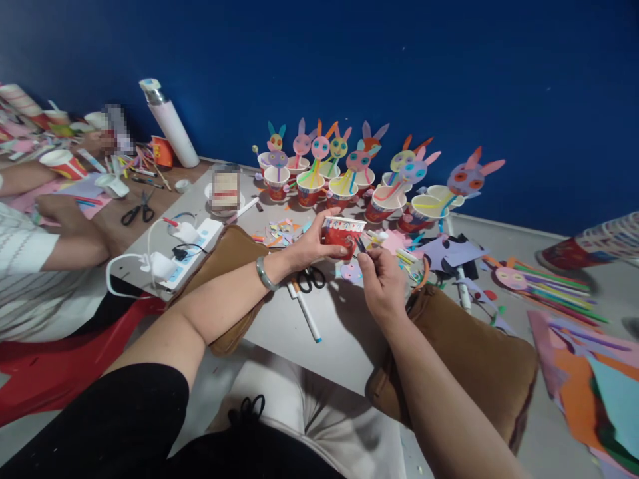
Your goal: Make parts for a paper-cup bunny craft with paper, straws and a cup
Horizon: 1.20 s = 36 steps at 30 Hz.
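Observation:
My left hand is wrapped round a red paper cup with a white patterned rim, held above the table and tilted. Close against the cup's right side, my right hand grips a small dark pointed tool; its exact kind is unclear. The tip points at the cup wall, but I cannot tell whether it touches. Below the left wrist lie black-handled scissors and a white marker with a blue end. A purple paper cutout lies beneath the cup.
Several cups with paper rabbit heads line the blue wall. Brown cushions lie under both forearms. A power strip with cables is at left, near a white flask. Another person's arm is at far left. Coloured paper lies right.

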Tool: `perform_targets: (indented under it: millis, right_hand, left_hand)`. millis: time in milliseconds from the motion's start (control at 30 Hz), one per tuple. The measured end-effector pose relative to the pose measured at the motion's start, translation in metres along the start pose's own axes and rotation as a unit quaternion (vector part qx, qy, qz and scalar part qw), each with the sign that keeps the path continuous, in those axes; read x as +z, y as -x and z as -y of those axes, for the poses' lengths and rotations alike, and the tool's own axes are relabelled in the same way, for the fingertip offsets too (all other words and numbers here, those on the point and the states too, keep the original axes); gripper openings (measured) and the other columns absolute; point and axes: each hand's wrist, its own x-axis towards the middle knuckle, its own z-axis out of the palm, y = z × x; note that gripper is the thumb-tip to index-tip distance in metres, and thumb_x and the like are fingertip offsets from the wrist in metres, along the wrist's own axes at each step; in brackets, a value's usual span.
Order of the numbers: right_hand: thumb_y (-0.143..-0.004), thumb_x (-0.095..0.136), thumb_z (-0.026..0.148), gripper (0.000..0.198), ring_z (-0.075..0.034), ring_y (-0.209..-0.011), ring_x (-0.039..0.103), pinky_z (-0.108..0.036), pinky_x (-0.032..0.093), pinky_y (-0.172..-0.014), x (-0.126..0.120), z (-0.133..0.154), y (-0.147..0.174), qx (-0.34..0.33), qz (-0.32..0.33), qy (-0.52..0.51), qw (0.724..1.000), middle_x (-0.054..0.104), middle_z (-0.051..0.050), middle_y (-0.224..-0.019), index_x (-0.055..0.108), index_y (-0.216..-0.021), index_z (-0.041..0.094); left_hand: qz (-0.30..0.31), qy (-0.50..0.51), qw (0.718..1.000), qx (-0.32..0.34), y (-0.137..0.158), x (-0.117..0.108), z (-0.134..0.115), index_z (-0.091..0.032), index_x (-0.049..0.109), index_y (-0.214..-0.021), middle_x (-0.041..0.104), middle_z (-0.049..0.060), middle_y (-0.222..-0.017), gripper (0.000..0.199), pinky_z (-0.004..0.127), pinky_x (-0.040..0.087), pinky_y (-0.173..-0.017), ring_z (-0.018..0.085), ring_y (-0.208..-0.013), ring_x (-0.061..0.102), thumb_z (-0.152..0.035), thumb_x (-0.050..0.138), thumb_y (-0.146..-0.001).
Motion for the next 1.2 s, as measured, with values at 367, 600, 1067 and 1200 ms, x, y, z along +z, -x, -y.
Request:
perform_targets:
  millis: [367,600,1067,1200]
  right_hand:
    - [-0.091,0.053,0.042,0.025,-0.011,-0.053,0.040,-0.026,0.034,-0.054,-0.0028,0.0065,-0.0018,-0.029,-0.011,0.050,0.998,0.048,0.004,-0.059,0.056,-0.080,0.020]
    - [-0.090,0.055,0.043,0.026,-0.011,-0.055,0.042,-0.027,0.035,-0.056,-0.0023,0.0060,-0.0018,-0.030,-0.026,0.062,0.997,0.049,0.003,-0.061,0.055,-0.080,0.019]
    - [-0.091,0.053,0.045,0.028,-0.012,-0.055,0.043,-0.027,0.035,-0.057,-0.0027,0.0055,-0.0020,-0.032,-0.020,0.092,0.995,0.052,0.002,-0.061,0.056,-0.080,0.020]
    - [-0.091,0.053,0.045,0.027,-0.013,-0.056,0.046,-0.027,0.036,-0.058,-0.0027,0.0042,-0.0026,-0.029,-0.016,0.095,0.995,0.054,0.002,-0.062,0.056,-0.081,0.020]
  left_hand:
    - [0.015,-0.011,1.000,0.012,0.0012,-0.0028,0.0037,-0.029,0.033,-0.144,0.058,0.007,-0.121,0.098,0.034,0.053,-0.090,0.017,-0.098,0.064,-0.029,0.088,-0.062]
    - [0.011,-0.011,1.000,0.012,0.0005,-0.0042,0.0060,-0.029,0.040,-0.134,0.056,0.003,-0.115,0.090,0.032,0.052,-0.087,0.015,-0.094,0.063,-0.026,0.089,-0.058]
    - [0.016,-0.043,0.999,0.010,0.0022,-0.0052,0.0033,-0.027,0.039,-0.129,0.059,0.002,-0.106,0.082,0.030,0.052,-0.081,0.015,-0.089,0.063,-0.026,0.086,-0.062]
    - [0.010,-0.068,0.997,0.019,0.0023,-0.0065,0.0022,-0.027,0.041,-0.125,0.057,0.002,-0.106,0.079,0.029,0.050,-0.081,0.013,-0.089,0.061,-0.026,0.087,-0.061]
